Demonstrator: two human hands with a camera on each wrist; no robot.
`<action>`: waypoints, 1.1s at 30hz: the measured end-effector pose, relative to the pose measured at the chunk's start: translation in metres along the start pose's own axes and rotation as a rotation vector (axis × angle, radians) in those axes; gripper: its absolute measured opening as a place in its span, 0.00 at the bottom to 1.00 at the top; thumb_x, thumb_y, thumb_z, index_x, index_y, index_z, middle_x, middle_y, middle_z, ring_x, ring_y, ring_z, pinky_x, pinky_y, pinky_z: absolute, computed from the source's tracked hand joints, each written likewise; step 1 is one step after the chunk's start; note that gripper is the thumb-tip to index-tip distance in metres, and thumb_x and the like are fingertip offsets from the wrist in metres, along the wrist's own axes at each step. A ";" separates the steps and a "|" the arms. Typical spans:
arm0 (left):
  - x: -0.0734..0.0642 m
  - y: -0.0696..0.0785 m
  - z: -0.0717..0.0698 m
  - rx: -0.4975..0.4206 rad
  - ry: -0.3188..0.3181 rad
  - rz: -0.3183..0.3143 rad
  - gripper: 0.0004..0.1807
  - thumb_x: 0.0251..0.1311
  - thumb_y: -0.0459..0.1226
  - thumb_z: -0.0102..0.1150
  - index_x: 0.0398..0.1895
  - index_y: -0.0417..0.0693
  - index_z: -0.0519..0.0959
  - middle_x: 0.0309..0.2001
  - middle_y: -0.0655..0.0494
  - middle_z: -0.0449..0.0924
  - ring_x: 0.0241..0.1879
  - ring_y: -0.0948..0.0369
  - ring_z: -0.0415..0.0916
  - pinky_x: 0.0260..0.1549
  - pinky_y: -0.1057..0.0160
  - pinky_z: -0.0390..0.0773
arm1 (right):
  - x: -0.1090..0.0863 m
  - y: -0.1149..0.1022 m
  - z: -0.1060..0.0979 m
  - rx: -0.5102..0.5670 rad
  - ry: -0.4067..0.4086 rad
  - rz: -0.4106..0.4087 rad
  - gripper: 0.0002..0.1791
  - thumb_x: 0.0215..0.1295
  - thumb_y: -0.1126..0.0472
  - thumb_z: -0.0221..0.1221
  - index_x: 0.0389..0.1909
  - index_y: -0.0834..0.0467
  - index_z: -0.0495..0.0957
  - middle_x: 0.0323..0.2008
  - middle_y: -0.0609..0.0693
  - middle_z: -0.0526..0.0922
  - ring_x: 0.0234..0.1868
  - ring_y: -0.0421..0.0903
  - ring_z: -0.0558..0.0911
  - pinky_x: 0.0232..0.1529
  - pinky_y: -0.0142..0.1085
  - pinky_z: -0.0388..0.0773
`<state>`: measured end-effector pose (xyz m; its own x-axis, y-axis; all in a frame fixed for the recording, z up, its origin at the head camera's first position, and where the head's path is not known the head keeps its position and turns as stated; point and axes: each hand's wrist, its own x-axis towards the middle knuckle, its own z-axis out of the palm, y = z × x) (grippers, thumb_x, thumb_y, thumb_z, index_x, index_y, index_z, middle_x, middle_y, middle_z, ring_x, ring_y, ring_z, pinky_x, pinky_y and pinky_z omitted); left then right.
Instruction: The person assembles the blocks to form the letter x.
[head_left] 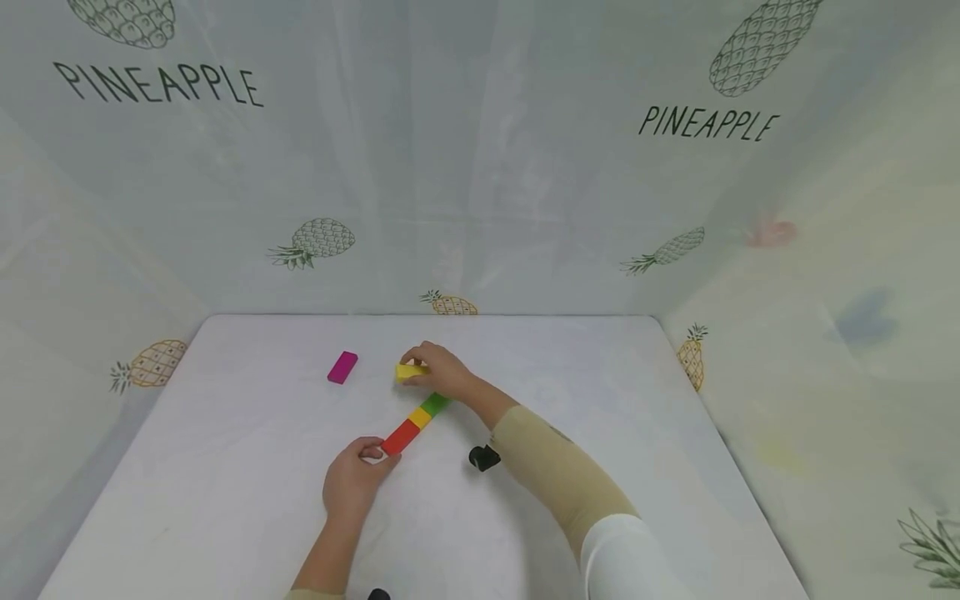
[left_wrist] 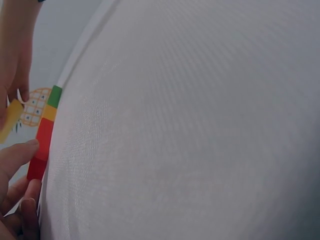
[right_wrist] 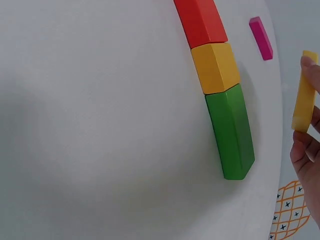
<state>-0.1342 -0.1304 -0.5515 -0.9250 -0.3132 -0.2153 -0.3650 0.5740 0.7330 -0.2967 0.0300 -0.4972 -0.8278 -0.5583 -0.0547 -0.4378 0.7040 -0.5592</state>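
A row of blocks lies end to end on the table: a red block [head_left: 401, 437], a small orange-yellow block [right_wrist: 216, 68] and a green block [right_wrist: 231, 134]. At the row's near end my left hand [head_left: 352, 477] pinches the red block, with its thumb and fingers at the block's end. My right hand [head_left: 444, 371] holds a separate yellow block [right_wrist: 304, 97] between thumb and fingers, just beyond the green end of the row. In the right wrist view, fingertips grip that yellow block at both its ends.
A magenta block [head_left: 342, 367] lies apart at the back left of the white table [head_left: 247, 467]. Beside the right forearm shows a black object [head_left: 483, 457], partly hidden by the sleeve. A pineapple-print curtain [head_left: 480, 167] stands behind the table's back edge.
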 end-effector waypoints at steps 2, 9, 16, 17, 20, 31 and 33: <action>-0.001 0.001 0.000 0.000 0.005 0.004 0.25 0.50 0.46 0.73 0.51 0.47 0.79 0.37 0.54 0.80 0.33 0.56 0.73 0.30 0.61 0.76 | -0.005 0.000 -0.001 0.017 0.002 -0.002 0.21 0.63 0.49 0.65 0.55 0.49 0.77 0.42 0.43 0.75 0.44 0.40 0.72 0.48 0.29 0.71; -0.001 0.000 0.001 -0.010 0.008 0.019 0.25 0.50 0.46 0.73 0.50 0.47 0.80 0.37 0.54 0.79 0.33 0.56 0.73 0.28 0.63 0.75 | -0.022 0.002 -0.002 0.093 -0.003 0.020 0.23 0.64 0.49 0.64 0.57 0.52 0.75 0.41 0.43 0.73 0.38 0.40 0.71 0.38 0.28 0.72; 0.000 -0.002 0.000 -0.010 0.012 0.028 0.24 0.51 0.47 0.73 0.50 0.48 0.80 0.37 0.54 0.80 0.33 0.56 0.73 0.28 0.64 0.74 | -0.034 0.002 -0.002 0.127 0.008 0.013 0.23 0.64 0.50 0.63 0.57 0.53 0.75 0.40 0.44 0.73 0.37 0.40 0.71 0.35 0.27 0.73; 0.000 -0.001 0.000 -0.010 0.012 0.029 0.24 0.51 0.47 0.73 0.50 0.48 0.80 0.37 0.54 0.80 0.33 0.56 0.73 0.28 0.64 0.74 | -0.036 0.002 -0.002 0.142 0.008 0.018 0.23 0.64 0.50 0.63 0.57 0.53 0.75 0.40 0.44 0.73 0.37 0.40 0.72 0.35 0.28 0.73; -0.001 -0.001 -0.001 -0.010 0.007 0.032 0.24 0.51 0.47 0.72 0.50 0.48 0.80 0.36 0.54 0.79 0.34 0.56 0.73 0.28 0.64 0.73 | -0.040 0.002 0.000 0.193 0.009 0.028 0.22 0.65 0.51 0.64 0.57 0.54 0.75 0.39 0.44 0.73 0.36 0.40 0.72 0.35 0.28 0.73; -0.002 -0.001 -0.003 -0.013 -0.008 0.040 0.24 0.52 0.47 0.72 0.50 0.47 0.80 0.36 0.55 0.79 0.33 0.57 0.73 0.28 0.63 0.72 | -0.063 0.005 0.012 0.256 0.010 -0.001 0.23 0.68 0.55 0.61 0.62 0.56 0.74 0.38 0.45 0.72 0.38 0.42 0.71 0.38 0.30 0.73; -0.001 -0.001 -0.003 -0.012 -0.008 0.041 0.24 0.52 0.47 0.72 0.50 0.47 0.80 0.36 0.55 0.80 0.33 0.57 0.73 0.29 0.63 0.73 | -0.068 0.004 0.014 0.269 0.012 0.003 0.24 0.68 0.56 0.61 0.62 0.58 0.74 0.38 0.45 0.72 0.38 0.43 0.71 0.38 0.31 0.72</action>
<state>-0.1323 -0.1331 -0.5498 -0.9400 -0.2836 -0.1896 -0.3252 0.5773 0.7490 -0.2375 0.0644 -0.5077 -0.8338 -0.5500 -0.0477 -0.3278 0.5629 -0.7587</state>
